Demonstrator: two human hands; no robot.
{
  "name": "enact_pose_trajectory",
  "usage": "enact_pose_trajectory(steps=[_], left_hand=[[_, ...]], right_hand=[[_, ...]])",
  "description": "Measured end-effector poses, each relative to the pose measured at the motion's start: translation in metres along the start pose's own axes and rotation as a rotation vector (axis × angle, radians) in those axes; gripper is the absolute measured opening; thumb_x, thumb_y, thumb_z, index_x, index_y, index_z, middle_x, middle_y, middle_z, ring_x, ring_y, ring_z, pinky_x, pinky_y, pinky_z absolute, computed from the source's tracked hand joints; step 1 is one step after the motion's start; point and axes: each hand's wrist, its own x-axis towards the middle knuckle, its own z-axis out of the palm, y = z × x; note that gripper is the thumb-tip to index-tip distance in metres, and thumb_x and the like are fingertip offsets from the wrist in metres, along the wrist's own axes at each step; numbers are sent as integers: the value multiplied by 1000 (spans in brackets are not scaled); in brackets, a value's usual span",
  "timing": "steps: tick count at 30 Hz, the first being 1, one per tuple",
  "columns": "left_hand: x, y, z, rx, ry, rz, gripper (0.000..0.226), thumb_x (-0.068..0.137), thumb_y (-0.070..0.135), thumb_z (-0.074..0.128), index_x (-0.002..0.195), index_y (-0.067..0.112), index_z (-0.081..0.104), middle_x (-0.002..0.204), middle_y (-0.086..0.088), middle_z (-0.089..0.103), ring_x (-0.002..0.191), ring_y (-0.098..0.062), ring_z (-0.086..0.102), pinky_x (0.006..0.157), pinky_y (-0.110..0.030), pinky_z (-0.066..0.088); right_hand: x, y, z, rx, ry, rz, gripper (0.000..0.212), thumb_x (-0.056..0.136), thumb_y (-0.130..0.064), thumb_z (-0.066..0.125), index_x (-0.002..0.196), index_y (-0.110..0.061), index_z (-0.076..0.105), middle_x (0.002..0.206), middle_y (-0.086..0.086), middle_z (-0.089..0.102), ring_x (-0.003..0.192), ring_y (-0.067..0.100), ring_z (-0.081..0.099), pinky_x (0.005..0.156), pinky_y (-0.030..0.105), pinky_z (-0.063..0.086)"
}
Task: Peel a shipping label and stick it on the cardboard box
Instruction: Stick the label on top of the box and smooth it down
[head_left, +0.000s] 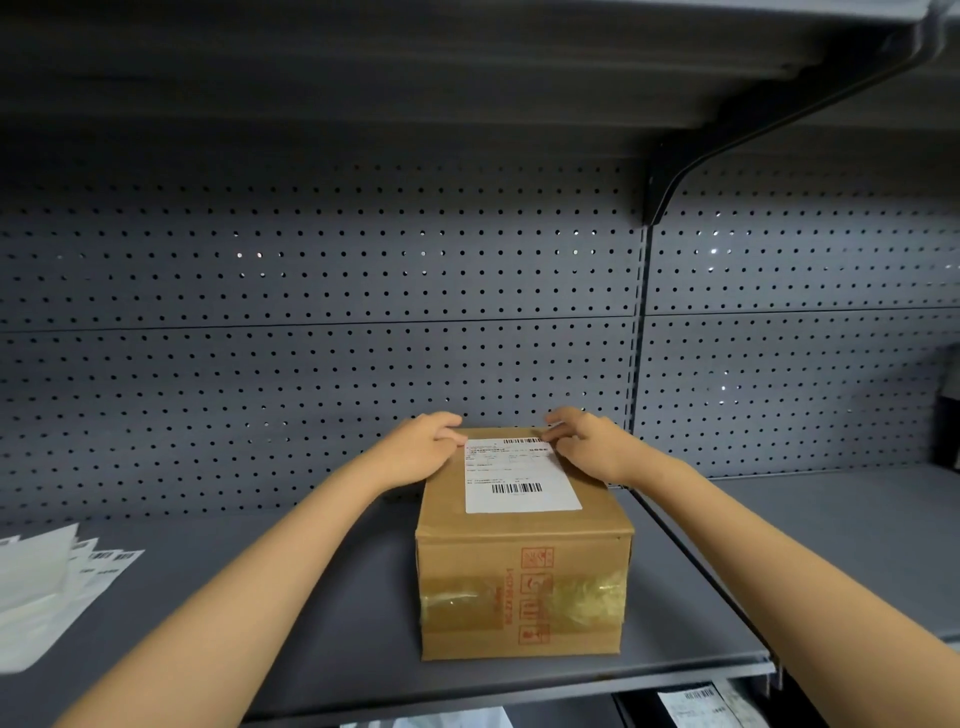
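The shipping label (521, 475) lies on top of the cardboard box (522, 571). My left hand (423, 447) and right hand (584, 441), grasping nothing, press fingers on its far corners. Next, I'd smooth toward the box's near edge.

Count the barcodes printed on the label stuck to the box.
2. One barcode runs along the far edge of the shipping label, between the hands; the other barcode sits near its near edge. The right hand may hide more.
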Motion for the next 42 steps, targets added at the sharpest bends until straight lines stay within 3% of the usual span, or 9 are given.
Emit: enact_pose_trajectory(steps=[3,8,10,15,19,22,26,32,42], left_hand=[[-13,11,6,-39,-10,76,49,91,7,33,139,16,37,131,7,58,118,-6,47,94,-19,33],[-26,22,17,-65,-80,159,53,88,5,32,138,20,38,129,7,60,67,7,51,63,-12,38],[-29,20,16,-52,-69,149,51,89,5,32,139,17,37,131,6,59,92,-3,53,77,-18,38],[-40,10,8,-2,-19,105,46,93,7,31,137,17,41,129,7,59,119,-2,44,95,-18,33],[-47,14,9,38,23,98,46,93,12,31,137,18,40,132,7,58,130,-10,41,107,-26,31],[-53,28,19,52,3,132,48,93,13,31,141,19,33,136,9,53,129,-12,41,103,-22,28],[-61,39,27,25,-58,130,50,93,12,30,143,21,28,137,11,52,127,-14,45,96,-19,29],[-71,23,15,83,7,107,48,94,12,30,141,19,34,132,12,56,125,-10,45,97,-19,30],[-84,44,26,79,7,139,49,94,14,29,143,20,29,138,11,52,128,-17,44,103,-25,31]], right_hand=[[-11,-12,5,40,-11,-67,43,90,-8,34,133,-14,38,130,3,57,114,17,49,93,26,36],[-24,-22,14,56,-36,-171,43,89,-8,36,130,-19,42,124,-1,62,81,14,58,73,18,44],[-28,-20,13,55,-36,-167,43,89,-6,35,130,-17,42,124,-1,61,70,5,51,61,9,39],[-40,-5,3,72,10,-82,42,88,-5,36,128,-14,44,122,0,63,117,18,51,99,30,40],[-49,-6,0,43,21,-78,44,87,-5,36,129,-15,41,125,1,61,119,17,50,97,25,37],[-55,-17,7,40,-13,-128,48,87,-7,38,132,-21,37,129,-4,57,113,12,51,87,22,39],[-58,-23,15,35,-54,-184,47,87,-9,40,132,-23,37,131,-7,58,72,-8,48,64,7,34],[-71,-7,4,73,10,-110,43,87,-5,39,128,-17,42,125,-1,62,114,18,53,98,29,39],[-81,-26,18,72,-10,-189,45,88,-7,37,131,-18,39,128,1,59,99,14,58,97,30,42]])
